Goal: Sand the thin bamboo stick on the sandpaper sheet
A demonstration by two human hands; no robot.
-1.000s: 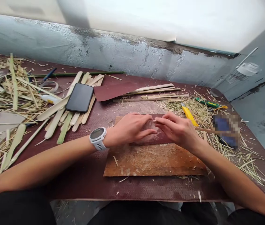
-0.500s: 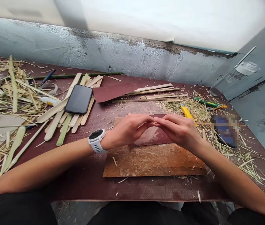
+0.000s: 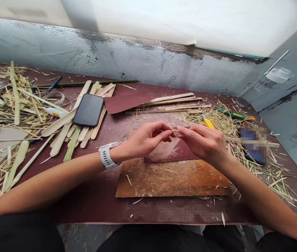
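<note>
A narrow bamboo strip (image 3: 175, 132) runs between my hands, pale and thin. My left hand (image 3: 153, 138) pinches its tip between thumb and fingers. Closed over the strip a little farther along is my right hand (image 3: 205, 141), hiding part of it. What looks like the same strip comes out beyond the right hand and passes over a blurred dark object. Below the hands lies a sheet of dark red sandpaper (image 3: 168, 152), dusted with pale powder, on a brown wooden board (image 3: 169, 182).
A black phone (image 3: 88, 110) rests on flat bamboo pieces (image 3: 60, 140) at left. Another sandpaper sheet (image 3: 122, 103) lies behind. A yellow cutter (image 3: 208, 122) and a green-handled tool (image 3: 232, 114) lie among shavings (image 3: 253, 171) at right. A clear cup-like fixture (image 3: 276, 77) stands in the corner.
My left hand has rolled, turning the watch face away and bringing the thumb into view. The strip's tip shows more between the hands, and its far end sticks out farther right.
</note>
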